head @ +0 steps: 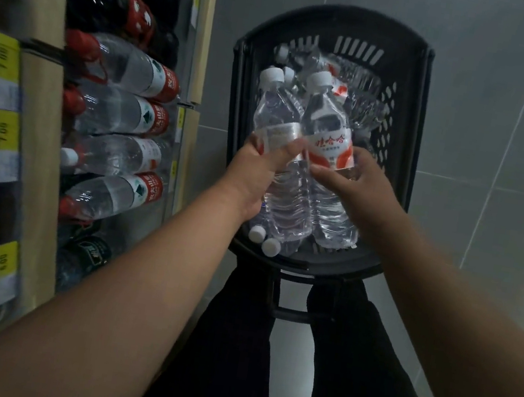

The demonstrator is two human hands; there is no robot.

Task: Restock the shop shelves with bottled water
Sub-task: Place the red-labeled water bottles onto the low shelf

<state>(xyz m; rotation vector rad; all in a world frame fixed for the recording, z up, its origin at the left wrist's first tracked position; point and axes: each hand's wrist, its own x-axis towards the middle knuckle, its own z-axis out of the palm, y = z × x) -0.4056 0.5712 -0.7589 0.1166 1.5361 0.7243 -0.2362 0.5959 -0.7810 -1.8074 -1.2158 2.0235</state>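
A black plastic basket [407, 94] on the floor ahead holds several clear water bottles with white caps. My left hand [253, 176] grips one white-capped bottle [276, 111] round its label, held above the basket. My right hand [362, 183] grips a second bottle [329, 123] with a red and white label, right beside the first. Both bottles touch side by side, caps pointing away from me. More bottles [264, 240] lie in the basket beneath them.
A wooden shop shelf [37, 114] runs along the left, with water bottles [124, 108] lying caps toward me, dark soda bottles [113, 3] above, and yellow price tags [2, 129]. Grey tiled floor [499, 167] surrounds the basket. My dark-trousered legs [230, 347] stand below it.
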